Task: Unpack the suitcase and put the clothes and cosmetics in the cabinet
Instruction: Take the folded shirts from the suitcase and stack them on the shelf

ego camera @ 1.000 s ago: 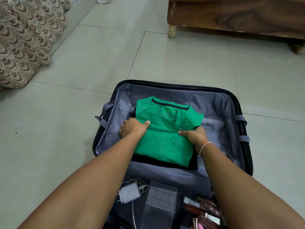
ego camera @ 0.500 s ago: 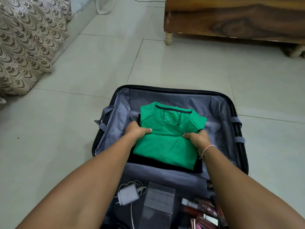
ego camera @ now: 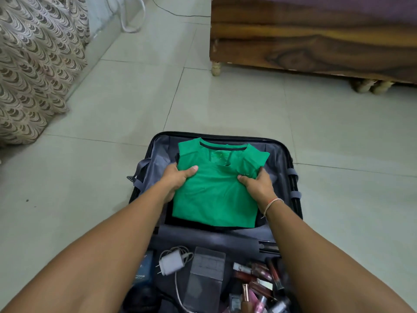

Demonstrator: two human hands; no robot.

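Both hands, left (ego camera: 178,179) and right (ego camera: 257,186), clamp the folded green cotton shirt (ego camera: 216,190) (dark clothes beneath); an uneven lift could unfold it.

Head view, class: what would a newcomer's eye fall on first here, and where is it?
The bright green folded shirt stands out, lying on dark clothes in the far half of the open suitcase on the tiled floor. The left hand and right hand grip its two sides. In the near half lie a white charger and cosmetics.
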